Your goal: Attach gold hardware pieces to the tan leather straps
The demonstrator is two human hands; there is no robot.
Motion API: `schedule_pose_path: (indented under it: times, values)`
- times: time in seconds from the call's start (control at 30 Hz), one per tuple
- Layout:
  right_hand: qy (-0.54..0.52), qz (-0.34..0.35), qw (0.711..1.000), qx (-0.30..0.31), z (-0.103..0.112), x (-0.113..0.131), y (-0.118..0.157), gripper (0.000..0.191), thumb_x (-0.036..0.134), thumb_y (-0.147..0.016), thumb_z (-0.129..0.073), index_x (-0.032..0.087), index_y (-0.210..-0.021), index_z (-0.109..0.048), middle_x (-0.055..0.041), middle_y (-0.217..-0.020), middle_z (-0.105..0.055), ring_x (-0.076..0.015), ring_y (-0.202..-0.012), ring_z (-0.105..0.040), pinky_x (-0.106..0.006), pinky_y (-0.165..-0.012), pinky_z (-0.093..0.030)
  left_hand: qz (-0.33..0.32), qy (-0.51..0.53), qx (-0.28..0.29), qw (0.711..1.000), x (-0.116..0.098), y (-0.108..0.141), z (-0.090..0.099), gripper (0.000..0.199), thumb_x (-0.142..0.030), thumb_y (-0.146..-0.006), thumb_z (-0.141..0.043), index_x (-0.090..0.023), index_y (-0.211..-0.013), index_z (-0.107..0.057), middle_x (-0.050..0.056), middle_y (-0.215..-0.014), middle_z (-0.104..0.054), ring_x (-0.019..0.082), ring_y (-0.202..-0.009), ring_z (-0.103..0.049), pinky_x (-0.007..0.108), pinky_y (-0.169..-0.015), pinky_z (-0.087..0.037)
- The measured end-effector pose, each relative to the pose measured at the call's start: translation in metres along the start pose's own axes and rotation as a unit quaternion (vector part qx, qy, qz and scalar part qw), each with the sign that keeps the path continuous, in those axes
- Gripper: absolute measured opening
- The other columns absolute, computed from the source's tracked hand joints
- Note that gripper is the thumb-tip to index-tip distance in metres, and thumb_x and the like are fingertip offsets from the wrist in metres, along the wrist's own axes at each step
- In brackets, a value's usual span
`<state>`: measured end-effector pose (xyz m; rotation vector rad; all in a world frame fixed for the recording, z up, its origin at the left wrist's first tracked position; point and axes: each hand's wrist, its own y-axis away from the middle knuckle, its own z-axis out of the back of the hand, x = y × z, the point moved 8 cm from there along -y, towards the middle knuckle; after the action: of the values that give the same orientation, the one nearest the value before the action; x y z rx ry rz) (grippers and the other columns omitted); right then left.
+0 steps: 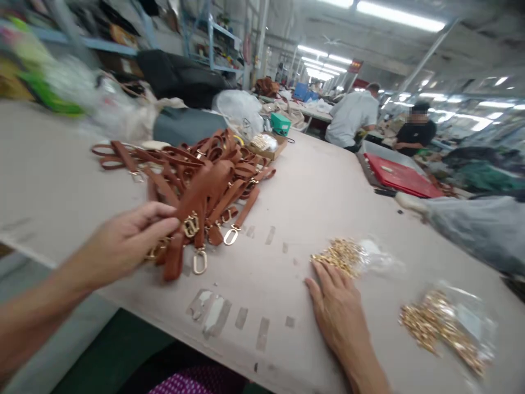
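Observation:
At the front of a tangled pile of brown leather straps [164,156], my left hand [123,241] pinches a brown strap [205,189] between thumb and fingers. Gold-coloured buckles [191,224] and oval metal rings [200,262] hang at the strap ends and touch the table. My right hand [338,309] lies palm down on the table with its fingers stretched out. Its fingertips touch the near edge of a heap of small gold metal pieces [342,254], too small to name. Beside that heap is a clear plastic bag [379,258].
A second bag of gold pieces [455,323] lies spilled at the right. Behind the straps stand a cardboard box [274,149], a green box [280,123] and plastic-wrapped bundles. A red item in a tray [402,175] is at the far right. Two people are farther back.

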<state>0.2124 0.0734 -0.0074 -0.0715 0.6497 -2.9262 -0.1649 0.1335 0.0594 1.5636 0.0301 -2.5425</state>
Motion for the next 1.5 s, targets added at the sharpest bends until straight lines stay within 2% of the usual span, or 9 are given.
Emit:
schedule_pose_path:
  times: [0.1,0.23,0.4,0.7,0.93,1.07,1.17,1.23,1.5]
  values:
    - [-0.005,0.024,0.999,-0.048,-0.006,-0.004,-0.001,0.05,0.046,-0.1,-0.034,0.011,-0.125,-0.06,-0.0172,-0.12,-0.067,-0.0328,-0.116,-0.056,-0.052,-0.101,-0.041,-0.01,0.126,0.12,0.985,-0.023,0.018,-0.055,0.021,-0.032,-0.087,-0.055,-0.016,-0.1,-0.054,-0.007,-0.078,-0.062,0.006,-0.069,-0.06,0.015,-0.062,-0.04]
    - [-0.005,0.024,0.997,-0.076,0.001,-0.011,0.003,0.054,0.045,-0.101,-0.029,0.007,-0.116,-0.064,-0.0176,-0.113,-0.07,-0.0305,-0.104,-0.062,-0.047,-0.096,-0.046,0.004,0.215,0.239,0.947,-0.022,0.032,-0.112,0.022,-0.035,-0.082,-0.062,-0.018,-0.092,-0.055,-0.006,-0.074,-0.056,0.007,-0.059,-0.052,0.019,-0.052,-0.037]
    - [0.0,-0.015,0.995,-0.095,0.022,-0.017,0.012,0.049,0.043,-0.102,-0.031,0.011,-0.109,-0.069,-0.013,-0.104,-0.074,-0.0246,-0.092,-0.067,-0.037,-0.087,-0.05,0.018,0.193,0.273,0.942,-0.012,0.042,-0.151,0.015,-0.027,-0.078,-0.067,-0.016,-0.088,-0.065,-0.003,-0.074,-0.058,0.011,-0.066,-0.05,0.023,-0.059,-0.036]
    - [-0.004,-0.022,0.995,-0.098,0.033,-0.012,0.023,0.057,0.052,-0.101,-0.028,0.016,-0.101,-0.072,-0.0094,-0.095,-0.075,-0.0232,-0.082,-0.071,-0.033,-0.074,-0.051,0.1,0.265,0.258,0.924,0.002,0.044,-0.146,0.05,-0.007,-0.067,-0.063,-0.016,-0.116,-0.066,0.004,-0.092,-0.071,0.013,-0.074,-0.063,0.021,-0.057,-0.041]
    - [-0.091,-0.15,0.982,-0.07,0.039,-0.027,0.033,0.066,0.072,-0.088,-0.033,0.02,-0.091,-0.073,-0.0084,-0.093,-0.077,-0.0264,-0.08,-0.073,-0.034,-0.068,-0.054,0.116,0.319,0.233,0.911,0.015,0.05,-0.137,0.046,0.008,-0.064,-0.06,-0.013,-0.105,-0.068,0.002,-0.088,-0.075,0.011,-0.081,-0.068,0.016,-0.066,-0.048]
    - [-0.228,-0.29,0.93,-0.01,0.029,-0.037,0.05,0.055,0.073,-0.074,-0.053,0.025,-0.088,-0.075,-0.0048,-0.091,-0.077,-0.0281,-0.082,-0.072,-0.038,-0.081,-0.055,0.163,0.341,0.251,0.891,0.025,0.059,-0.139,0.027,0.003,-0.069,-0.063,-0.01,-0.092,-0.068,0.001,-0.066,-0.07,0.007,-0.051,-0.059,0.013,-0.043,-0.037]
    - [-0.311,-0.342,0.887,0.006,0.024,-0.024,0.06,0.05,0.066,-0.07,-0.063,0.023,-0.091,-0.076,-0.0054,-0.093,-0.077,-0.0271,-0.083,-0.071,-0.039,-0.088,-0.054,0.192,0.382,0.263,0.865,0.023,0.068,-0.14,0.018,-0.001,-0.074,-0.062,-0.011,-0.09,-0.064,0.006,-0.075,-0.072,0.011,-0.058,-0.065,0.015,-0.048,-0.044]
    - [-0.356,-0.349,0.867,0.006,0.024,-0.007,0.063,0.048,0.061,-0.07,-0.067,0.021,-0.094,-0.076,-0.0058,-0.088,-0.077,-0.0254,-0.08,-0.071,-0.037,-0.083,-0.056,0.203,0.414,0.271,0.845,0.017,0.074,-0.141,0.019,-0.003,-0.077,-0.059,-0.011,-0.094,-0.063,0.007,-0.08,-0.07,0.01,-0.059,-0.064,0.016,-0.049,-0.045]
    - [-0.573,-0.267,0.775,-0.02,0.039,0.063,0.058,0.019,0.038,-0.079,-0.073,0.021,-0.086,-0.072,-0.0007,-0.068,-0.072,-0.0142,-0.063,-0.067,-0.022,-0.061,-0.056,0.225,0.47,0.317,0.793,-0.007,0.114,-0.163,0.033,-0.019,-0.079,-0.061,-0.007,-0.11,-0.065,-0.006,-0.063,-0.043,0.001,-0.042,-0.027,0.013,-0.037,-0.014]
